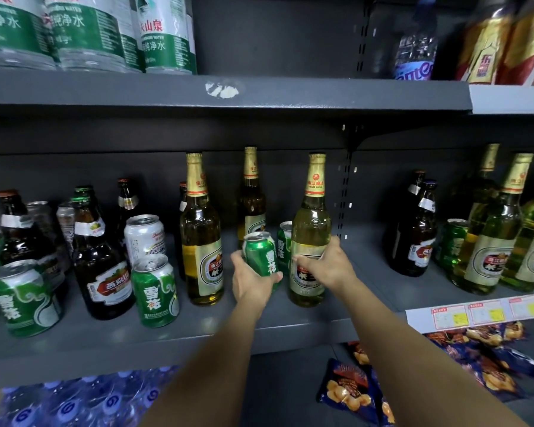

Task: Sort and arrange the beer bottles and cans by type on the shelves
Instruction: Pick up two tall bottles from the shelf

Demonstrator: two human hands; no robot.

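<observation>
Dark shelf (290, 322) has bare room along its front edge; left hand (253, 280) wraps a green can (261, 255) mid-shelf; right hand (329, 263) grips a tall bottle (310, 229) just beside it.

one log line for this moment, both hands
left hand: grips green beer can | right hand: grips gold-capped clear glass beer bottle | place: grey metal shelf

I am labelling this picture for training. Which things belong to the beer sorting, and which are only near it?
Job:
- left hand holding green can
- right hand on pale gold-necked bottle
- dark bottles, white can

Only near:
- water bottles above
- snack packets below
- price tags
</observation>
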